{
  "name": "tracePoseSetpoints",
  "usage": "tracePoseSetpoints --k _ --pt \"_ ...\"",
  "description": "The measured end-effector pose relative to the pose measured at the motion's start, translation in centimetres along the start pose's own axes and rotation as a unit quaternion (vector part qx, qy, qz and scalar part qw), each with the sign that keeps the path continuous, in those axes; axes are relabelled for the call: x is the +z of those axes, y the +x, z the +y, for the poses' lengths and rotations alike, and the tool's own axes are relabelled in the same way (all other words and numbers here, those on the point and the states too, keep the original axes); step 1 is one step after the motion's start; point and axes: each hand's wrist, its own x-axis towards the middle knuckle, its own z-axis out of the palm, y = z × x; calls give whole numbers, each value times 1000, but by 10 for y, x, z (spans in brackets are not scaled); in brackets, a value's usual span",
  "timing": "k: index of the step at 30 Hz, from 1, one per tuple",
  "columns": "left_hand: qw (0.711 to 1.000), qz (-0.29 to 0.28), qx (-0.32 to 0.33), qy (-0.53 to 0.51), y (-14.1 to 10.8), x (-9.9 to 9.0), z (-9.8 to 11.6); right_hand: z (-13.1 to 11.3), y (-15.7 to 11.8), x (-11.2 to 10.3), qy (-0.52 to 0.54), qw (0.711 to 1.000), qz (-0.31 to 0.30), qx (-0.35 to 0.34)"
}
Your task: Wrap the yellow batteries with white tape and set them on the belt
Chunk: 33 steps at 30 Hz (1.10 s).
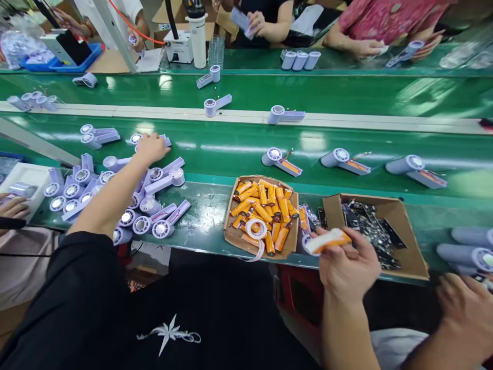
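My left hand (152,148) reaches onto the green belt, closed over a lavender handheld fan (165,140); its fingertips are partly hidden. My right hand (348,267) pinches an orange battery (333,240) with a white strip along it, above the bench edge. Left of that hand, a cardboard tray (230,237) holds many orange batteries (265,203), with a roll of white tape (256,228) lying on them. Lavender fan bodies (150,205) are piled beneath and beside my left forearm.
On the belt stand more fans, some with orange batteries in their handles (290,167). A carton (414,246) of small circuit boards sits right of my right hand. Co-workers' hands show at the right (466,308), left (13,208) and across the line (256,23).
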Motion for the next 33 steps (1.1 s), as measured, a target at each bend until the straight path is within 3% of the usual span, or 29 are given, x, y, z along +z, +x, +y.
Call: tracePoseSetpoints --k 2,3,5,7,10,12,14,16,18,21,24,27,30,33 --pt "999 -35 -31 27 20 11 -47 5 -2 -19 -25 999 24 2" --pt "998 -51 -23 39 25 16 -59 6 -1 -25 -35 999 34 2" --pt "996 -54 23 63 29 21 -56 5 5 -27 -54 998 39 -3" --pt "992 -35 95 71 29 24 -20 1 20 -11 -73 997 33 -23" --pt "966 -3 251 59 30 28 70 -7 56 49 -85 992 -7 -88" --pt "944 1 326 58 34 31 126 -6 87 105 -80 986 -92 -115" --pt "936 -34 344 63 42 30 159 4 117 161 -102 965 -214 -115" --pt "936 -102 331 55 54 25 169 23 141 207 -155 925 -325 -119" --pt "933 -159 322 26 68 18 164 43 155 242 -239 871 -408 -134" --pt "942 -150 300 -14 78 12 156 64 161 272 -401 760 -479 -178" --pt "960 -100 260 -20 75 15 162 72 155 285 -540 627 -513 -229" --pt "968 -78 236 -26 66 21 176 74 146 290 -620 526 -524 -254" --pt "965 -74 243 -55 62 27 185 76 142 295 -648 462 -545 -264" --pt "966 -64 238 -75 60 26 189 74 145 301 -646 427 -569 -278"
